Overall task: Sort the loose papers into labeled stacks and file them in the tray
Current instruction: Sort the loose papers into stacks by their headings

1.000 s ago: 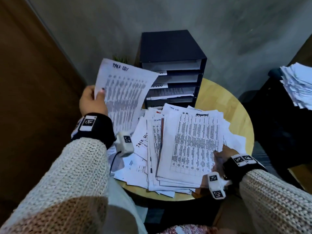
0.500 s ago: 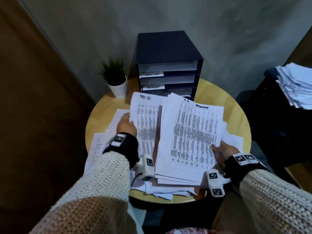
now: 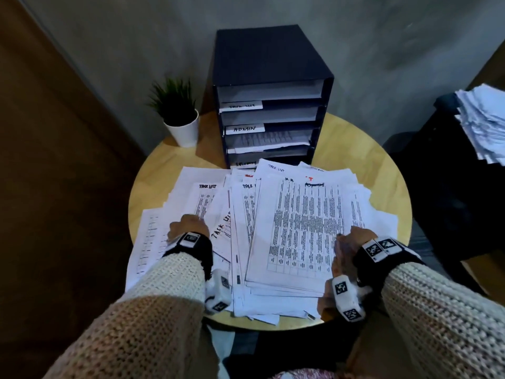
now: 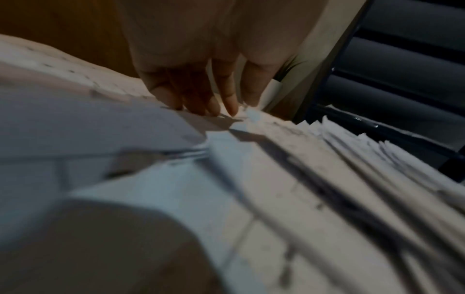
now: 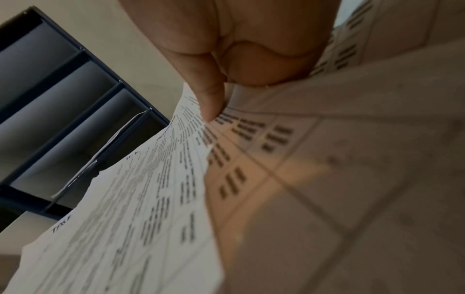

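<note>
Loose printed papers cover the round wooden table. My right hand pinches the right edge of the top stack, headed "H.R."; its thumb lies on the top sheet. My left hand rests on a "Task List" sheet lying left of the pile. In the left wrist view its fingertips touch the paper. Behind the pile stands the black filing tray with labelled slots, one reading "ADMIN". One lower slot holds a few sheets.
A small potted plant stands left of the tray at the table's back edge. Another heap of papers lies on dark furniture at the right. A grey wall is behind, a brown panel at the left.
My left hand brought the raised "Task List" sheet down and laid it on the table left of the pile. The stack in my right hand sank flatter onto the pile.
</note>
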